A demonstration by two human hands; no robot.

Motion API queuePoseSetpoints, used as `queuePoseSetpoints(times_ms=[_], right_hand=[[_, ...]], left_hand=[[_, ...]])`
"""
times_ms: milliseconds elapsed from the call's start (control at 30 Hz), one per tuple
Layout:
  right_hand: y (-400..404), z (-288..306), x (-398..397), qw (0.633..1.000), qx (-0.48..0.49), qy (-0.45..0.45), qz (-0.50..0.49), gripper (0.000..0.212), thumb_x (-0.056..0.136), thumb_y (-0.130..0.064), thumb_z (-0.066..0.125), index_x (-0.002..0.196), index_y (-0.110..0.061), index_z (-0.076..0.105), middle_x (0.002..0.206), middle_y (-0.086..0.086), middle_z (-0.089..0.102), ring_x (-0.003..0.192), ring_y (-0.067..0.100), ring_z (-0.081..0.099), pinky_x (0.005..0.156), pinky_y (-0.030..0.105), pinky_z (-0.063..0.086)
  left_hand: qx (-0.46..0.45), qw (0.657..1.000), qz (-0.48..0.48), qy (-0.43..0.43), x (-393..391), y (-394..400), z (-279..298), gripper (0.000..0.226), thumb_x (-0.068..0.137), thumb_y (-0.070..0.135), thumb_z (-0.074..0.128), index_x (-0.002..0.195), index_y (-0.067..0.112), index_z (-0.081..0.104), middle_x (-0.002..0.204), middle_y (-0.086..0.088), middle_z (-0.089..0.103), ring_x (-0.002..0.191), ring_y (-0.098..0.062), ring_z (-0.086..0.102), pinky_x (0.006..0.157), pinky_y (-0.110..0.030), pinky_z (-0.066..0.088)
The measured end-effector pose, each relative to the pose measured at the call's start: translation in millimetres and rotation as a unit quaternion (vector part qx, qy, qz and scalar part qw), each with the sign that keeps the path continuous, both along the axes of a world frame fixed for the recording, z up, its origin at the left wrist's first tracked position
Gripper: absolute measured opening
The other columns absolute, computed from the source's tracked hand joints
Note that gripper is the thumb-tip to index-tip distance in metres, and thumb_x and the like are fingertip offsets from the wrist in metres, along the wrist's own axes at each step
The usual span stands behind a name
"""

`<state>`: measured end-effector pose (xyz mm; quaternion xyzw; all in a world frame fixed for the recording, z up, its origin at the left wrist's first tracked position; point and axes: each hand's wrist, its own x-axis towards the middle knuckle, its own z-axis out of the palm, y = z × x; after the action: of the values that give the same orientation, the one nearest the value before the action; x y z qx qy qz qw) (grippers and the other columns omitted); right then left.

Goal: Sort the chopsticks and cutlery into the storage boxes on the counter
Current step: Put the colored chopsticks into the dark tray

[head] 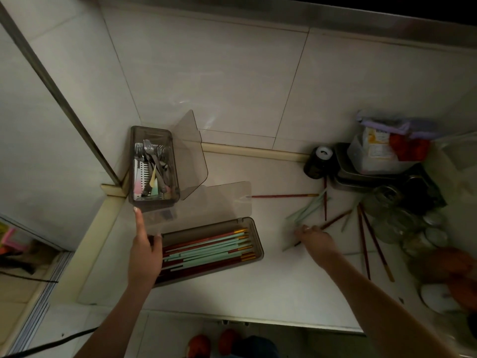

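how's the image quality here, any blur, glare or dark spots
Head view: dim overall, with wide-angle bending of the wall lines; the right hand and the loose chopsticks it reaches into are motion-blurred; faint glare on the open lid; far right clutter is dark.

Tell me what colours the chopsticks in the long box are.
Dark red with gold tips, and mint green chopsticks; head view.
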<state>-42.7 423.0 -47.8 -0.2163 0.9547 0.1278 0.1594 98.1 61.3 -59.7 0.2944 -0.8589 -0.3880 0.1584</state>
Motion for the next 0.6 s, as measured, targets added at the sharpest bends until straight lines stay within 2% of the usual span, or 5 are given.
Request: queuePoseSetpoints(times_ms=[167,267,367,467,600], right_hand=[[-34.9,-2.8,5.3,0.994,-0.103,-0.01,0.016,0.038,0.092,-0.006,0.041,0.128,-0.019,0.044,0.125,0.009,0.049,0.112,0.028,0.051,0.084,0.035,0.046],[-33.0,-2.7,2.5,0.99,-0.141,0.008,-0.017,0.052,0.089,0.002,0.041,0.137,-0.018,0.039,0.14,0.006,0.042,0.124,0.025,0.044,0.096,0.035,0.044],[-18.3,-2.5,-6.8,0.994,-0.083,0.042,-0.05,0.058,0.088,0.003,0.047,0.141,-0.015,0.034,0.146,0.007,0.038,0.131,0.023,0.04,0.105,0.033,0.036],[-12.0,-8.0,-12.6,0.999,-0.031,0.033,-0.022,0.056,0.088,0.0,0.048,0.14,-0.014,0.035,0.142,0.008,0.043,0.127,0.023,0.045,0.101,0.032,0.037],[-10.1,-8.0,-18.1,0.998,0.005,0.044,0.035,0.049,0.09,-0.003,0.043,0.136,-0.018,0.037,0.141,0.008,0.041,0.129,0.025,0.04,0.099,0.037,0.035]], left_hand=[[0.0,1.0,-0.003,0.003,0.4,-2.4,-3.1,0.081,0.096,0.011,0.047,0.149,0.037,-0.009,0.081,-0.019,0.057,0.061,-0.023,0.051,0.058,-0.033,0.038],[0.004,1.0,0.001,0.002,0.7,-0.5,-1.8,0.081,0.096,0.013,0.047,0.148,0.038,-0.01,0.079,-0.02,0.057,0.062,-0.025,0.052,0.062,-0.036,0.038],[0.001,1.0,0.004,0.001,0.9,-1.6,-3.1,0.081,0.097,0.013,0.047,0.148,0.038,-0.01,0.08,-0.02,0.058,0.063,-0.024,0.053,0.062,-0.036,0.038],[0.0,1.0,0.002,0.003,0.3,-1.7,-5.3,0.081,0.097,0.014,0.047,0.148,0.038,-0.011,0.085,-0.018,0.059,0.067,-0.024,0.056,0.064,-0.036,0.04],[-0.003,1.0,0.001,0.004,-0.7,-2.5,-7.4,0.081,0.097,0.014,0.047,0.147,0.041,-0.011,0.083,-0.014,0.058,0.065,-0.022,0.054,0.06,-0.035,0.042]])
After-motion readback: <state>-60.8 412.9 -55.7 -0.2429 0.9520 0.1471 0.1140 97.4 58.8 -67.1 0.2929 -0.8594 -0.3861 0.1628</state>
